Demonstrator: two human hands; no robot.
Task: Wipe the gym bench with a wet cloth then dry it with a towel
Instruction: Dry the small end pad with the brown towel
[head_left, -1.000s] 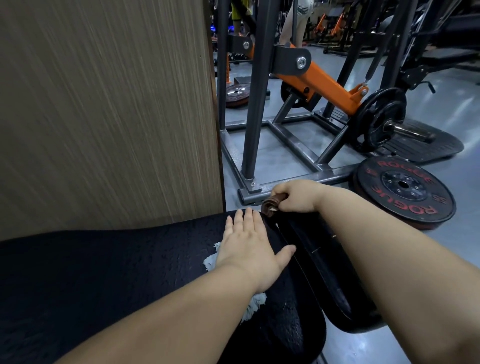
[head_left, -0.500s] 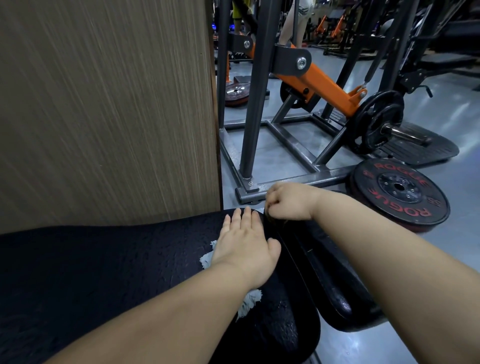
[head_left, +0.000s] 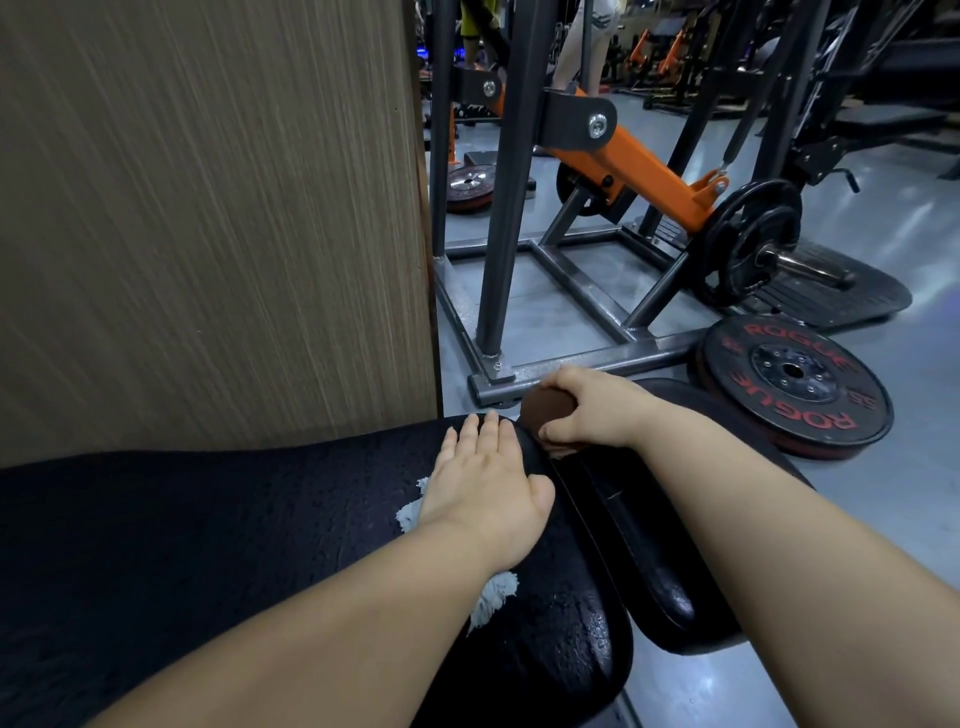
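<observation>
Left hand (head_left: 485, 480) flat, fingers extended, pressing pale grey fluffy cloth (head_left: 493, 597) onto black textured padded bench (head_left: 234, 545), right hand (head_left: 592, 408) just beyond, fingers curled around brown rolled towel (head_left: 545, 410) at narrow black pad (head_left: 649, 545)

Just one view here, a wide-angle head cam looking forward and down from right above the black gym bench (head_left: 208, 545), so close the pad fills the whole bottom from 6 to 9 o'clock. Both forearms run in from the lower edge toward centre. A wood-grain panel (head_left: 208, 208) blocks 9 to 12. Toward 1 to 3 o'clock it sees out over the grey floor (head_left: 909, 493) to an orange-armed machine (head_left: 649, 166) and a Rogue plate (head_left: 795, 382). Edges bend fisheye-style.
</observation>
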